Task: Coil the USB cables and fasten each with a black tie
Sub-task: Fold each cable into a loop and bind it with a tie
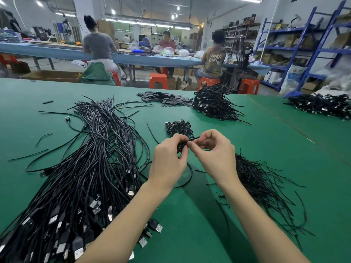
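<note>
Hands are raised together over the green table [218,215], forearms reaching in from below. A coiled cable [182,145] is gripped in the curled fingers of the left hand [169,160], with a loop [187,179] hanging beneath it. A black tie [194,139] around the coil is pinched between thumb and forefinger of the right hand [214,154]. Loose cables [85,168] are heaped to the left, ties [260,185] to the right, finished coils [179,127] just beyond the hands. Further back, seated workers [213,59], orange stools [158,80] and blue shelving [303,46] are seen.
</note>
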